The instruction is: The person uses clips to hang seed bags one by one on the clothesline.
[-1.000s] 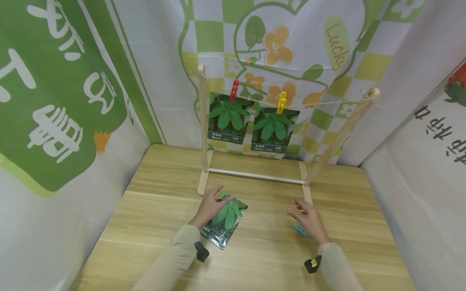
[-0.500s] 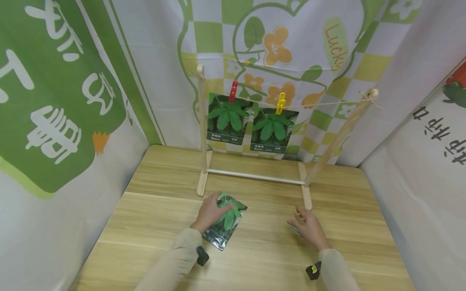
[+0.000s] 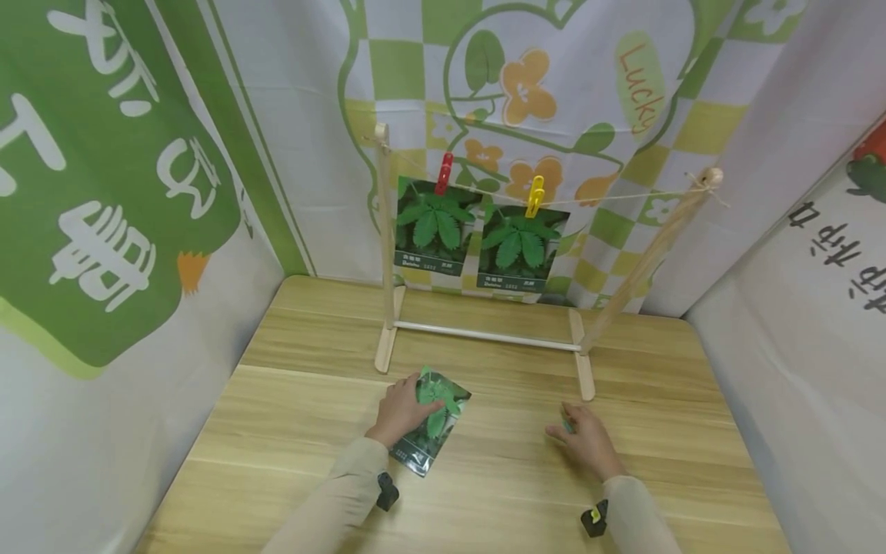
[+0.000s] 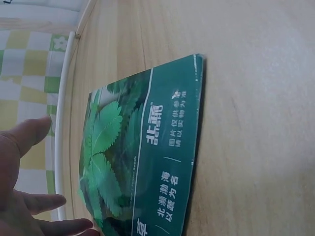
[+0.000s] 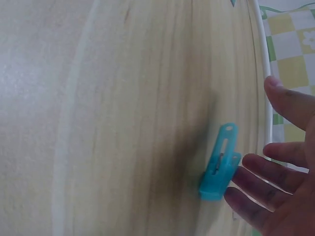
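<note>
A green seed packet (image 3: 425, 431) with a leaf picture lies flat on the table. My left hand (image 3: 404, 408) is over its left side, thumb stretched across the picture. In the left wrist view, that thumb is raised apart from the packet, and the fingertips (image 4: 74, 226) reach its leaf-picture end. To the right, my right hand (image 3: 587, 442) is low over the table at a light-blue clothespin (image 5: 221, 164). The right wrist view has the fingers (image 5: 261, 187) beside the clothespin, at least one seeming to touch it, with the thumb well apart. From the head view, the hand covers most of the clothespin.
Behind the hands stands a wooden rack (image 3: 484, 335) with a string (image 3: 623, 196) between its posts. Two similar packets hang there, the left one (image 3: 436, 231) by a red clothespin (image 3: 444, 173), the right one (image 3: 519, 250) by a yellow clothespin (image 3: 535, 196). Printed curtains surround the table.
My left hand has come lower and closer to the packet. My right hand has lowered over the blue clothespin, now largely covering it. The packet has stayed in place.
</note>
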`<state>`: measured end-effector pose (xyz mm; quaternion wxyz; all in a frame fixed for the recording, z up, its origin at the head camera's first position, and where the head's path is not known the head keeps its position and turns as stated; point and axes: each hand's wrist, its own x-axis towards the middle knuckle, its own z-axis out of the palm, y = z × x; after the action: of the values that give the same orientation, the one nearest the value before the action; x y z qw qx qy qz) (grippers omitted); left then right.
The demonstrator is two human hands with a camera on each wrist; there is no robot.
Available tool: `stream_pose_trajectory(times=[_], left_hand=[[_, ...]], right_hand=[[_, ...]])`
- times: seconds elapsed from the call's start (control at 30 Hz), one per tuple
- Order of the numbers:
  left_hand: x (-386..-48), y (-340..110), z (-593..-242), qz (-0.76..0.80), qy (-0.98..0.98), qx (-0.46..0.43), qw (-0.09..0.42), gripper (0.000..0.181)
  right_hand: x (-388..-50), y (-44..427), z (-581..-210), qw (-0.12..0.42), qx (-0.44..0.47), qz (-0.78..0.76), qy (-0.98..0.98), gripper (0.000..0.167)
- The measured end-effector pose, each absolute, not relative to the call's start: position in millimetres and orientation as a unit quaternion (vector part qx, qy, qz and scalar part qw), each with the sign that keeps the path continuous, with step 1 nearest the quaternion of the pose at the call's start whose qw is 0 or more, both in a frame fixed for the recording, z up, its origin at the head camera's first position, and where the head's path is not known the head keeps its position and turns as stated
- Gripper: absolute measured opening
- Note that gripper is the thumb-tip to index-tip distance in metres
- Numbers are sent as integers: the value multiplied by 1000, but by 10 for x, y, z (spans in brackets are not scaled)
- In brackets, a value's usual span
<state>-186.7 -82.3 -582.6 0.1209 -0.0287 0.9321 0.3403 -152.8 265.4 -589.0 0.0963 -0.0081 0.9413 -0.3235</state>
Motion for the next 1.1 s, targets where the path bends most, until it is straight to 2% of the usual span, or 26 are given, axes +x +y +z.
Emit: stream_pose_trajectory(times=[0.4,0.7,1.1], left_hand=[[-1854,-705,-5895,290,949,-12,123,82],[-1811,-665,-5942,219,970,33,97,93],[-1839,-673,-5962,240,968,19,65,86]], right_hand=[[-1524,2671,-5944,85,-3,-317,945,61],[-1556,2636,-5979,84,-4,-305,949,55],[-1550,2575,-5929,86,19,-283,955,57]])
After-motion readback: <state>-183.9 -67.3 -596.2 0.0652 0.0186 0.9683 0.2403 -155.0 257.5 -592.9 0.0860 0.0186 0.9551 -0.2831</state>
